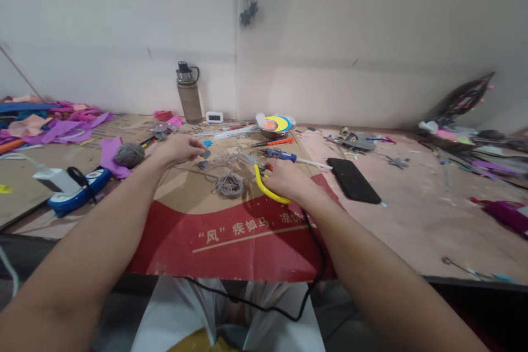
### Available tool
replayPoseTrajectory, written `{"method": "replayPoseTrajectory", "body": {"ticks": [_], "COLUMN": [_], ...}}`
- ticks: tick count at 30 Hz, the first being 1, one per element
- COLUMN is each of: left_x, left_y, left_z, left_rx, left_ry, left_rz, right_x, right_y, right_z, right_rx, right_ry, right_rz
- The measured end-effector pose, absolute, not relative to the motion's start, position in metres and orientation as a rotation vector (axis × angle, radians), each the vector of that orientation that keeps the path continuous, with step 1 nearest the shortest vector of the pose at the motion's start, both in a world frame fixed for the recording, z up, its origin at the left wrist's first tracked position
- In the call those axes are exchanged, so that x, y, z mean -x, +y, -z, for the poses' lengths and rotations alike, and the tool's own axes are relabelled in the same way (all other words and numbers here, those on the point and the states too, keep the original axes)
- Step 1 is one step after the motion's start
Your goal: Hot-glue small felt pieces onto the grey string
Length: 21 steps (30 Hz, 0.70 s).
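My left hand is closed in a pinch over the cardboard, its fingertips on a small grey piece. A small blue piece shows just beyond those fingertips. My right hand is wrapped round a tool with a curved yellow handle; its working end is blurred. Right beyond that hand lies a blue tool with a white stick at its right end. Between my hands rests a loose coil of grey yarn on the red and brown cardboard.
A black phone lies to the right. On the left are a grey yarn ball, a blue power strip and felt scraps. A bottle stands at the back. A black cord hangs over the front edge.
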<state>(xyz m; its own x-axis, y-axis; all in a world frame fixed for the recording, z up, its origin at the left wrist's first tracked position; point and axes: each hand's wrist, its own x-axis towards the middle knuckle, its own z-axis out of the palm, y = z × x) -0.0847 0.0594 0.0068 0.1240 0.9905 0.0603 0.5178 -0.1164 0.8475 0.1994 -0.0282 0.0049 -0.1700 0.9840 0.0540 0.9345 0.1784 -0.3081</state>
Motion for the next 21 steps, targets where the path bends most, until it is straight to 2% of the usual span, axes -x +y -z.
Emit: {"method": "replayPoseTrajectory", "body": {"ticks": [9, 15, 21], "left_x": [0.088, 0.077, 0.075], "left_y": [0.057, 0.043, 0.043], "left_z": [-0.006, -0.025, -0.029], "left_rx": [-1.927, -2.163, -2.268], "left_ry": [1.639, 1.749, 1.759], "left_rz": [-0.706, -0.194, 0.029], "right_x": [-0.201, -0.2, -0.198], "right_y": [-0.027, -0.027, -0.027], "right_z": [0.0, 0.002, 0.005], "right_rx": [1.834, 1.823, 1.86], "right_ry": [-2.236, -2.267, -2.289], "right_rz": [-0.259, -0.249, -0.205]}}
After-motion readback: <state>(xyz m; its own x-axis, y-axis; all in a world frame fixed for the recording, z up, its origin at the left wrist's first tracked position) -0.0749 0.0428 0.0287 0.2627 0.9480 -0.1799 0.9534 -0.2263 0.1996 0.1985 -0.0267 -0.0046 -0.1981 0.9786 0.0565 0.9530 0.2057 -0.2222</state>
